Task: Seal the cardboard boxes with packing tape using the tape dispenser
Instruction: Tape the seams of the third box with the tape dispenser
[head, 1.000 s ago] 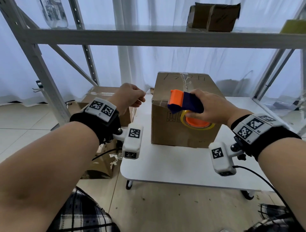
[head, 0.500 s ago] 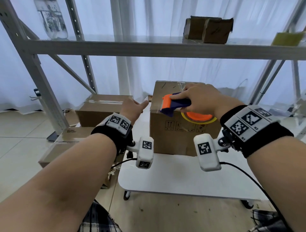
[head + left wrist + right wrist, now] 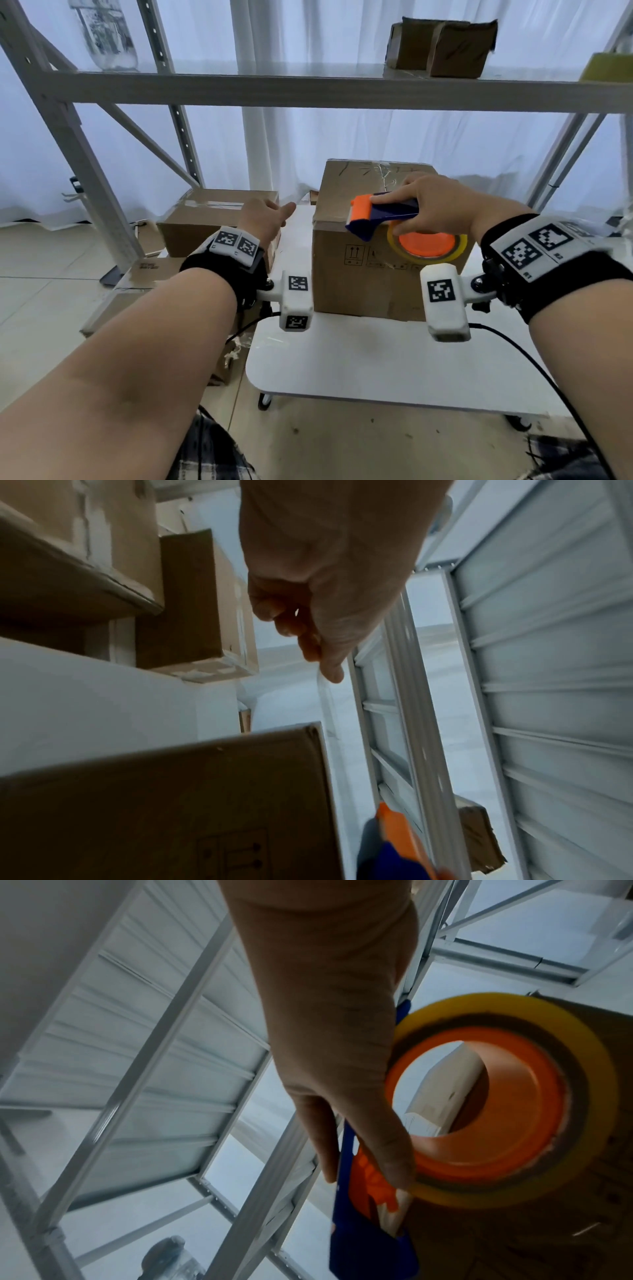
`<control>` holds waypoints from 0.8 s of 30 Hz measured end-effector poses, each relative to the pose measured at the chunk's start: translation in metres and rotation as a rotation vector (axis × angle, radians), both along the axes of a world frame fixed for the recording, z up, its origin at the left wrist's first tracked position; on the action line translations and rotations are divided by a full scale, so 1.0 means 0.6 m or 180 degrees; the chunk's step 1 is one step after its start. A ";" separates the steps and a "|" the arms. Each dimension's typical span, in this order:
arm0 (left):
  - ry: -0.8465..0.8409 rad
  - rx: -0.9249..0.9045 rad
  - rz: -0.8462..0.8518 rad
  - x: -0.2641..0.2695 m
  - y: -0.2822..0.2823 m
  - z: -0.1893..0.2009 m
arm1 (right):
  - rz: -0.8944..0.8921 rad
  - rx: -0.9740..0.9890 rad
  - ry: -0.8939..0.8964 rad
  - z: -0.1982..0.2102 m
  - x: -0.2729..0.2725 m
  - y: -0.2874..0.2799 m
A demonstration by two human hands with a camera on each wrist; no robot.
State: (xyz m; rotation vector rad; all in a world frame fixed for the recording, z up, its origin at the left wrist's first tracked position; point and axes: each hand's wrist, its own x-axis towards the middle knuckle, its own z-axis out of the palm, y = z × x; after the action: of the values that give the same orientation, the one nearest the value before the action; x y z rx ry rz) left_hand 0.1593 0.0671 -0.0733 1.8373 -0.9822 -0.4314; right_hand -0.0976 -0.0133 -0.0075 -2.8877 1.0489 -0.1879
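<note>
A brown cardboard box (image 3: 359, 281) stands upright on the white table (image 3: 376, 370), with old crinkled tape on its top. My right hand (image 3: 435, 205) grips the blue and orange tape dispenser (image 3: 394, 212) by its handle. The dispenser's orange front end sits at the box's near top edge, left of centre. Its yellow tape roll (image 3: 459, 243) hangs in front of the box face. The right wrist view shows the roll (image 3: 603, 1110) close up against the box (image 3: 514, 1245). My left hand (image 3: 265, 221) hovers left of the box, fingers loosely curled, holding nothing.
Two more cardboard boxes (image 3: 219, 222) (image 3: 137, 277) sit on the floor at the left. A grey metal rack beam (image 3: 308, 92) crosses overhead, with small boxes (image 3: 442, 48) on its shelf. The table stands on casters.
My right hand has lifted the dispenser from the box's front face to its near top edge. My left hand has moved forward to the box's left side.
</note>
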 end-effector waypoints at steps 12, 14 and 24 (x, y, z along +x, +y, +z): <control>0.0141 -0.0083 0.0084 -0.027 -0.024 -0.012 | -0.0467 -0.0685 0.0646 0.036 0.036 0.025; 0.0125 -0.0115 0.0109 -0.031 -0.024 -0.013 | -0.0499 -0.0685 0.0711 0.035 0.038 0.025; 0.0132 -0.0115 0.0154 -0.041 -0.024 -0.019 | -0.0541 -0.0721 0.0783 0.039 0.037 0.028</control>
State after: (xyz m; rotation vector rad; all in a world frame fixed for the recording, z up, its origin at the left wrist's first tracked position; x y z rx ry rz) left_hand 0.1346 0.0528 -0.0848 1.8090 -0.9099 -0.4183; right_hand -0.0755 0.0034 0.0162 -3.0804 1.4009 0.0466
